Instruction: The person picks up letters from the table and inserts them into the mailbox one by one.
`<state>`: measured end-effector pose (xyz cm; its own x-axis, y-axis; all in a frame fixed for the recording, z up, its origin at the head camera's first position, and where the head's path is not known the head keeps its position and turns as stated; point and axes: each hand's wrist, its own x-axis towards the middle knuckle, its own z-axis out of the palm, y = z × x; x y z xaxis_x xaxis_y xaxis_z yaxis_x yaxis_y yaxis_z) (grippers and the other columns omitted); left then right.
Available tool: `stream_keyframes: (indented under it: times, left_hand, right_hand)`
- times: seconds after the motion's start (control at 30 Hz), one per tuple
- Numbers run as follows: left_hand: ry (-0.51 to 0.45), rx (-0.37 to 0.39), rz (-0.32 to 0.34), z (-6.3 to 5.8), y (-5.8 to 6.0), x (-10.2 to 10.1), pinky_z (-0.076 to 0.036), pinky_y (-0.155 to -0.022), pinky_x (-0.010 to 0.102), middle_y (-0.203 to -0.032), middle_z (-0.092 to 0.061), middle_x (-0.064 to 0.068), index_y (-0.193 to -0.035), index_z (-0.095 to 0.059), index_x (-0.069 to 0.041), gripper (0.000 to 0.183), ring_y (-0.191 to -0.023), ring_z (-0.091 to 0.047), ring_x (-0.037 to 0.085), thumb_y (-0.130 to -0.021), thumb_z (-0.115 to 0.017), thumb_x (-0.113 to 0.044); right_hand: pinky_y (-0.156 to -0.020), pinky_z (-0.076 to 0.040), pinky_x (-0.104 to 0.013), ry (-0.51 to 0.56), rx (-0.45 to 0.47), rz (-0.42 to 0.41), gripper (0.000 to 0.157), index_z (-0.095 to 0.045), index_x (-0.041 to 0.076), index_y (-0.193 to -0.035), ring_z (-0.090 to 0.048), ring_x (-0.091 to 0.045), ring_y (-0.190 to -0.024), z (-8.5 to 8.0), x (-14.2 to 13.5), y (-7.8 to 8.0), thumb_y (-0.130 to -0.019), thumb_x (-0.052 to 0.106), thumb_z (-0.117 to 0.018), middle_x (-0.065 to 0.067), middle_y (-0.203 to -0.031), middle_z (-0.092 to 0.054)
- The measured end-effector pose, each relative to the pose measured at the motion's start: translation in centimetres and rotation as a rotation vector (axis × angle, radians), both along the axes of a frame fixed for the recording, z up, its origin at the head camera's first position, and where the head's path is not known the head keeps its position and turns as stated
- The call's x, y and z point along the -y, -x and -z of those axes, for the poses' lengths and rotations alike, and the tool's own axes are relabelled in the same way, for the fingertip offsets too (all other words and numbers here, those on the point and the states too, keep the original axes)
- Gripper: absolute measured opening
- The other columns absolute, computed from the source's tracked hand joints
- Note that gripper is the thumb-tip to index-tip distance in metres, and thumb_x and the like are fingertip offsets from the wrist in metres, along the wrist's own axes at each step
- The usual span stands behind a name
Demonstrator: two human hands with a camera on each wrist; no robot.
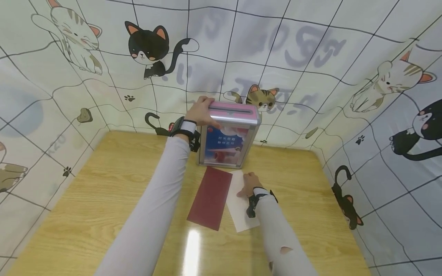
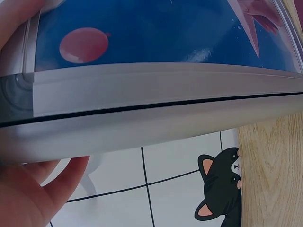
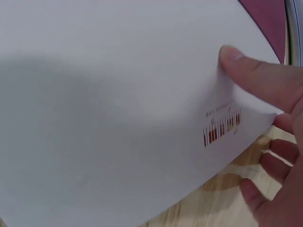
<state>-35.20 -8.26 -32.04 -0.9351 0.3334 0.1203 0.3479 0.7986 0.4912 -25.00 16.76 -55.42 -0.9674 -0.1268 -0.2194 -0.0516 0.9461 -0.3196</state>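
A suggestion box [image 1: 226, 143] with a silver metal frame, a slotted pink top and a blue picture panel stands upright on the table. My left hand [image 1: 201, 111] grips its upper left corner, thumb in front and other fingers behind the frame [image 2: 142, 92]. Before the box lie a dark red paper [image 1: 211, 197] and a white paper [image 1: 238, 216], side by side. My right hand [image 1: 250, 184] pinches the white paper's right edge, thumb on its face beside a small brown barcode-like print [image 3: 222, 127]. One fingertip goes under that edge, while the other fingers lie beyond it.
The wooden table [image 1: 131, 184] extends to both sides of the papers. A cat-printed cloth [image 1: 214, 42] with grid lines hangs behind the box and along both sides. A bright light reflection lies on the table's near part.
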Motion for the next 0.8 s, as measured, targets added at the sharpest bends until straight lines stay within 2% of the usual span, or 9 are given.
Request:
stream_keyframes:
  times: [0.17,0.37,0.6,0.8]
  left_hand:
    - [-0.001,-0.007,-0.007,0.12,0.09,0.06,-0.034,-0.101,0.045,-0.144,-0.024,0.012,-0.142,-0.028,-0.015,0.107,-0.121,-0.039,0.03,-0.055,-0.081,-0.045]
    - [-0.006,-0.003,-0.013,0.29,0.05,0.01,-0.028,-0.105,0.046,-0.144,-0.024,0.012,-0.142,-0.028,-0.015,0.108,-0.122,-0.038,0.03,-0.054,-0.081,-0.045]
    - [-0.027,0.001,-0.008,0.45,0.15,-0.04,-0.04,-0.094,0.043,-0.144,-0.024,0.011,-0.142,-0.028,-0.016,0.107,-0.117,-0.042,0.029,-0.054,-0.081,-0.045]
    - [-0.027,-0.002,-0.018,0.61,0.33,0.04,-0.04,-0.095,0.043,-0.144,-0.023,0.011,-0.142,-0.028,-0.016,0.108,-0.119,-0.041,0.03,-0.053,-0.081,-0.046]
  right_hand:
    - [-0.081,-0.044,-0.05,0.001,-0.001,0.069,0.079,-0.052,0.0,-0.12,-0.042,-0.04,-0.099,-0.67,0.96,-0.2,-0.054,0.03,-0.084,-0.024,-0.111,-0.044]
    - [-0.08,-0.045,-0.052,0.057,0.112,0.192,0.09,-0.04,0.007,-0.133,-0.046,-0.041,-0.099,-0.13,0.93,0.0,-0.057,0.027,-0.083,-0.024,-0.12,-0.037]
    - [-0.076,-0.047,-0.05,0.092,0.132,0.238,0.08,-0.043,0.003,-0.116,-0.053,-0.041,-0.092,-0.19,0.69,0.12,-0.052,0.026,-0.085,-0.025,-0.105,-0.052]
    - [-0.07,-0.048,-0.043,0.042,0.17,0.246,0.076,-0.04,0.003,-0.113,-0.053,-0.034,-0.088,0.05,0.53,0.38,-0.056,0.031,-0.083,-0.021,-0.098,-0.053]
